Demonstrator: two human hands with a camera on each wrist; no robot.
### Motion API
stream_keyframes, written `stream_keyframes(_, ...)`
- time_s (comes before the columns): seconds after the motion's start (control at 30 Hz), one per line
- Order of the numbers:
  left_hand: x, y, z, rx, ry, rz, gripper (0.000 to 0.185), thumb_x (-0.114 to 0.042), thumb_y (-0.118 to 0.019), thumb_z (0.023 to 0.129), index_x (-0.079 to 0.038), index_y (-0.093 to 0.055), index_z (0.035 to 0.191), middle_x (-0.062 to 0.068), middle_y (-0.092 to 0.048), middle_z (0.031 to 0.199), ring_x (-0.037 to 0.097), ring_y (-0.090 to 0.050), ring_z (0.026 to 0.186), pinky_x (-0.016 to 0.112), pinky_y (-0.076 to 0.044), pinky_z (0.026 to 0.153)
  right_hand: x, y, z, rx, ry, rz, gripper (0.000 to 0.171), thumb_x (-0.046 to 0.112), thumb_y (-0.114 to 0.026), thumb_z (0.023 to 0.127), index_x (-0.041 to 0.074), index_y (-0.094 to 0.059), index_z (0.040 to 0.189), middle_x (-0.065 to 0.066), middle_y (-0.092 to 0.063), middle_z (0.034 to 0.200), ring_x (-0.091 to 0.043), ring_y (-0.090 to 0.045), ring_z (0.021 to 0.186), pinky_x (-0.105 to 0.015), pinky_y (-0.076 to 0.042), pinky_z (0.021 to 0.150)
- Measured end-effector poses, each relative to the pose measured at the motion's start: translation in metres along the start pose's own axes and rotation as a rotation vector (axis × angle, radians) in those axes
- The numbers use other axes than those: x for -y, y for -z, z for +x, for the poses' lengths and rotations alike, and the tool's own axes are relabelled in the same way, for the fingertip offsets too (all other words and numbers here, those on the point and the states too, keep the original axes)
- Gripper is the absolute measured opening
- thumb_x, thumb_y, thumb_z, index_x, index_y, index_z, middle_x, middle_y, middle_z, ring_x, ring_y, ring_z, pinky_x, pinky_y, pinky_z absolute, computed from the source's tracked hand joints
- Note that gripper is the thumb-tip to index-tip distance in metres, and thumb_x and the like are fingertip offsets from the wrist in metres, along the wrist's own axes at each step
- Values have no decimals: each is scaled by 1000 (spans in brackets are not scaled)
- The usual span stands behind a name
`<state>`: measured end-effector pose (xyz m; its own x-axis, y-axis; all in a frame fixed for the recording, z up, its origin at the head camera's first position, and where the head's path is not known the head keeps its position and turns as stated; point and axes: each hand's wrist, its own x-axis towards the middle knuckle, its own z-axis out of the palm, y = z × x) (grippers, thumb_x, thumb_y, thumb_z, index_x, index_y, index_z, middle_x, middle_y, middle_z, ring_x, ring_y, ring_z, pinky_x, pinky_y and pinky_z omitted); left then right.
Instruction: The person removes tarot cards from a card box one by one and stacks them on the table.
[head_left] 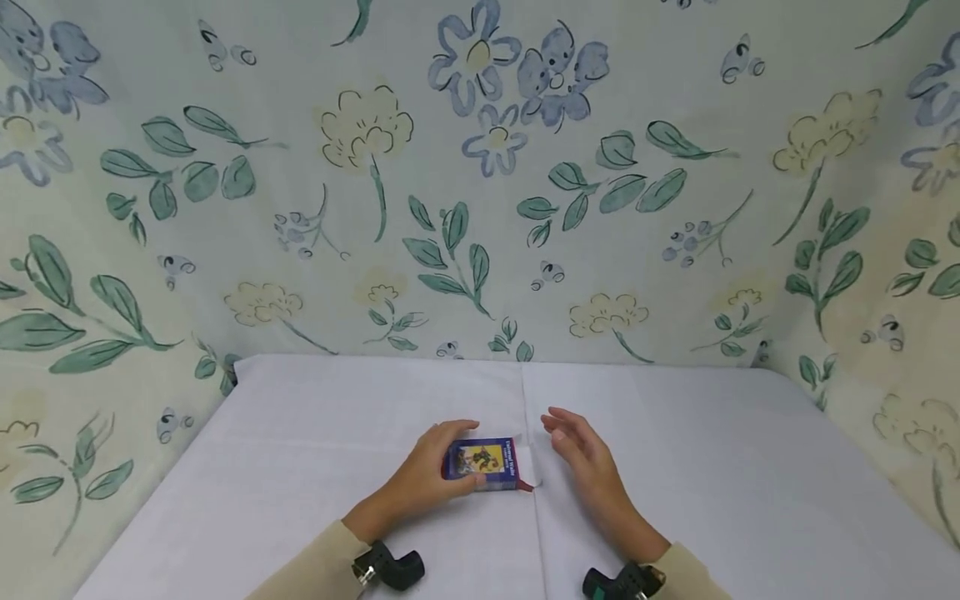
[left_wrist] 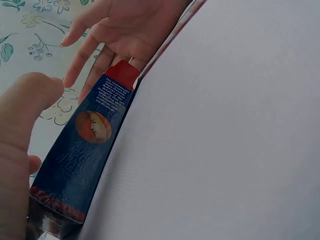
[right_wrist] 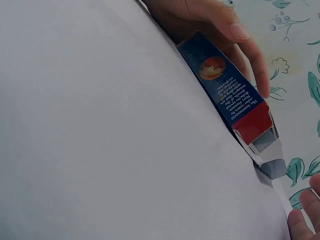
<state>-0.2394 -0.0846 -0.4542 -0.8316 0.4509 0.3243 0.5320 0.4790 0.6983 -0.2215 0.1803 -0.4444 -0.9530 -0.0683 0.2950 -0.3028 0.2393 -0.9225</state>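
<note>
A dark blue card box [head_left: 480, 463], printed "Universal Waite", lies on the white cloth with a yellow picture on top. In the right wrist view, its end flap [right_wrist: 272, 167] stands open beyond a red band. My left hand [head_left: 426, 468] curves round the box's left part, thumb on the near side and fingers toward the far side. How firmly it presses is hidden. My right hand [head_left: 592, 479] hovers just right of the open end, apart from the box, fingers loosely bent and holding nothing. The left wrist view shows its palm near the red flap [left_wrist: 122, 74].
A white cloth [head_left: 315, 417] covers the table, with a crease [head_left: 531, 400] running front to back near the box. Floral fabric [head_left: 487, 275] hangs behind and on both sides. Each wrist wears a black camera mount, the left one [head_left: 390, 567] near the front edge.
</note>
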Motion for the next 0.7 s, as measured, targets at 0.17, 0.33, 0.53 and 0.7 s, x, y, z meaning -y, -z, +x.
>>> stream_keyframes(0.17, 0, -2, 1, 34, -5, 26, 81, -53, -73, 77, -16, -43, 142, -3, -47, 139, 20, -41, 131, 51, -9, 115, -1, 1, 0, 10, 28, -29, 40, 22, -51, 101, 9, -46, 138, -7, -56, 135, -21, -49, 128, -16, -39, 96)
stream_keyframes(0.33, 1, 2, 4, 48, -20, 83, 84, -56, -74, 75, -17, -43, 142, -3, -48, 138, 18, -41, 131, 51, -9, 114, 0, -2, 2, -5, 30, -37, 39, 24, -52, 101, 11, -48, 137, -5, -56, 134, -20, -50, 128, -18, -40, 97)
stream_keyframes(0.53, 1, 1, 5, 54, -51, 123, 85, -54, -77, 74, -14, -43, 141, 0, -48, 138, 20, -41, 131, 52, -11, 114, 1, -3, 2, -20, -3, -68, 41, 28, -52, 100, 11, -48, 137, -4, -57, 134, -19, -50, 127, -27, -40, 100)
stream_keyframes(0.7, 3, -2, 4, 65, -33, 137, 86, -55, -76, 74, -14, -42, 142, 0, -47, 139, 21, -40, 132, 52, -10, 114, 0, -3, 1, -16, -13, -70, 42, 29, -53, 100, 11, -48, 137, -2, -57, 133, -18, -50, 127, -32, -40, 101)
